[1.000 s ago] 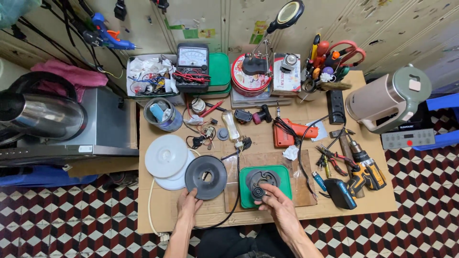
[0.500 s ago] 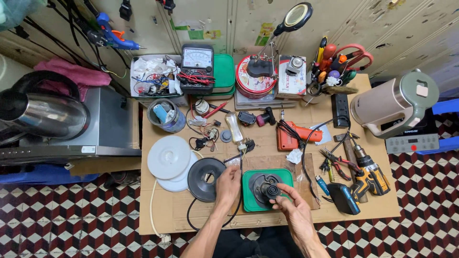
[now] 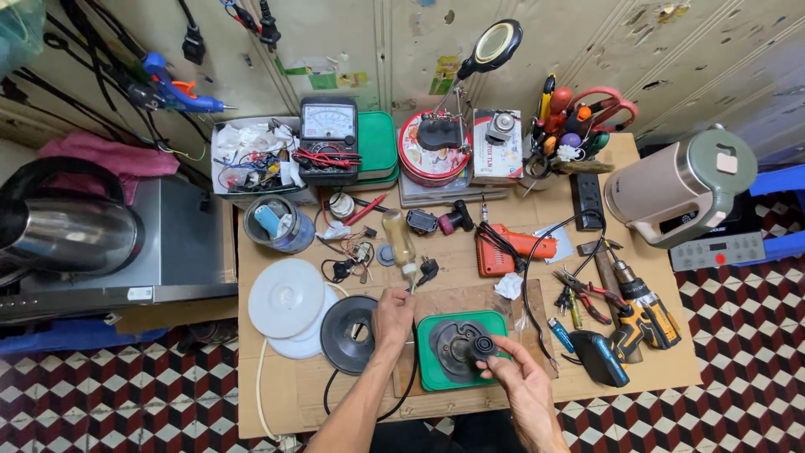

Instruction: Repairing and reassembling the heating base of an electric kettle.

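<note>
L hand (image 3: 392,312) has moved up off the green pad's (image 3: 436,375) edge, fingers curled by the bottle (image 3: 401,243); grip can't tell. R hand (image 3: 517,377) fingers pinch black round part (image 3: 482,347) over metal disc (image 3: 453,351).

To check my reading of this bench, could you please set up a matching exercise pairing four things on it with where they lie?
Things:
1. white round lid
2. cordless drill
3. analog multimeter
4. small black round part

Places:
A. at the table's right edge
B. at the back, by the wall
C. in the right hand, over the green tray
D. front left, beside the black disc

Pairs: 1-D, 2-A, 3-B, 4-C
</note>
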